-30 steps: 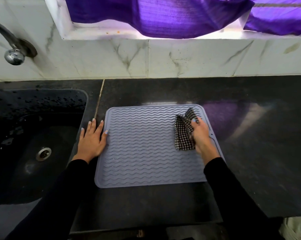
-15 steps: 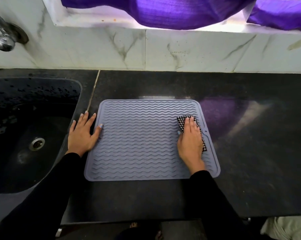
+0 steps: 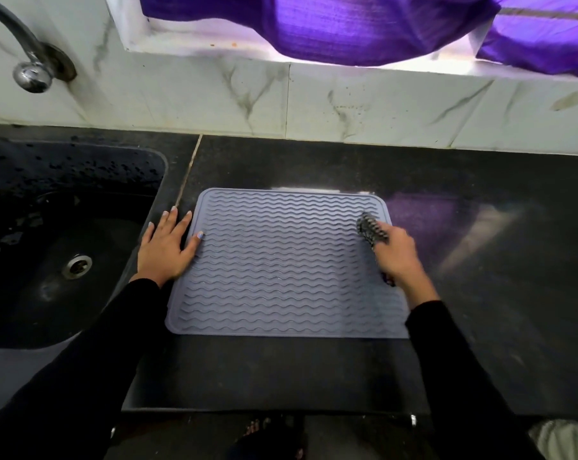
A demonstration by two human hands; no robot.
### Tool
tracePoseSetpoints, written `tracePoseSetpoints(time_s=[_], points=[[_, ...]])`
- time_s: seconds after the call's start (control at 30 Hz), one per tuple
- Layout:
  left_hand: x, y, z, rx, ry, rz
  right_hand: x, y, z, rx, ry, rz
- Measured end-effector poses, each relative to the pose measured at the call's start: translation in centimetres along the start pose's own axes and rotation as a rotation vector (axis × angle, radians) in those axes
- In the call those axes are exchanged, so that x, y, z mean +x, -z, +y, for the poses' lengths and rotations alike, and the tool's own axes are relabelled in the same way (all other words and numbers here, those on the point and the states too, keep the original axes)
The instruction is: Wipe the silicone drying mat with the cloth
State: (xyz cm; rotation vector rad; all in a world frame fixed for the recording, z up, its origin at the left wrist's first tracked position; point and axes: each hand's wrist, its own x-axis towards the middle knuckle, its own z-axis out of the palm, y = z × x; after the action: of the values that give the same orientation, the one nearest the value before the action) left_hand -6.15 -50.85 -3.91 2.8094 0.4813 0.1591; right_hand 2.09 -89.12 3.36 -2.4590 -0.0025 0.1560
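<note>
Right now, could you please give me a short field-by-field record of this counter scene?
surface: dark counter
mat: grey silicone drying mat, lying flat, wavy ridges
cloth: checked cloth, bunched in the right hand at the mat's right side
left hand: left hand flat at the mat's left edge, thumb on the mat
sink: black sink left of the mat
tap: tap, upper left

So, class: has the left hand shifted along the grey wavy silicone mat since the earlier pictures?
No. The left hand lies flat at the grey wavy silicone mat's left edge beside the black sink, as before.
</note>
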Motion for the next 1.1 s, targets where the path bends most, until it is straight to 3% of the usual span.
tracePoseSetpoints(time_s=[0.07, 0.1, 0.2, 0.37, 0.67, 0.77, 0.83, 0.9, 0.97, 1.03, 1.1], points=[[0.0, 0.2, 0.1, -0.024, 0.005, -0.035, -0.7, 2.0, 0.1, 0.25, -0.059, -0.04], [-0.1, 0.3, 0.1, -0.037, 0.012, -0.041, -1.4, 2.1, -0.1, 0.237, -0.042, -0.035], [-1.2, 0.0, 0.3, -0.007, 0.028, -0.024, -3.8, -0.5, -0.6, -0.069, 0.063, 0.078], [-2.4, -0.5, 0.5, 0.03, 0.061, 0.002, -6.8, -6.7, 0.7, -0.379, 0.144, 0.157], [-2.5, -0.6, 0.4, 0.025, 0.049, 0.035, -5.5, -6.8, 1.6, -0.456, 0.201, 0.186], [-2.4, -0.6, 0.3, 0.035, 0.051, 0.006, -4.9, -4.5, 2.2, -0.147, 0.174, 0.162], [-2.1, -0.7, 0.1, 0.046, 0.05, -0.044, -4.0, -2.2, 2.1, 0.323, 0.041, 0.06], [-1.8, -0.6, -0.3, 0.045, 0.051, -0.098, -3.8, -0.6, 2.0, 0.79, -0.089, 0.085], [-1.6, -0.6, -0.4, 0.047, 0.052, -0.122, -4.1, -0.7, 1.5, 0.811, -0.158, 0.216], [-1.7, -0.6, -0.4, 0.052, 0.041, -0.103, -5.4, -2.3, 0.6, 0.596, -0.143, 0.323], [-2.0, -0.7, -0.2, 0.05, 0.03, -0.07, -7.1, -4.8, -0.8, 0.419, -0.035, 0.31]])
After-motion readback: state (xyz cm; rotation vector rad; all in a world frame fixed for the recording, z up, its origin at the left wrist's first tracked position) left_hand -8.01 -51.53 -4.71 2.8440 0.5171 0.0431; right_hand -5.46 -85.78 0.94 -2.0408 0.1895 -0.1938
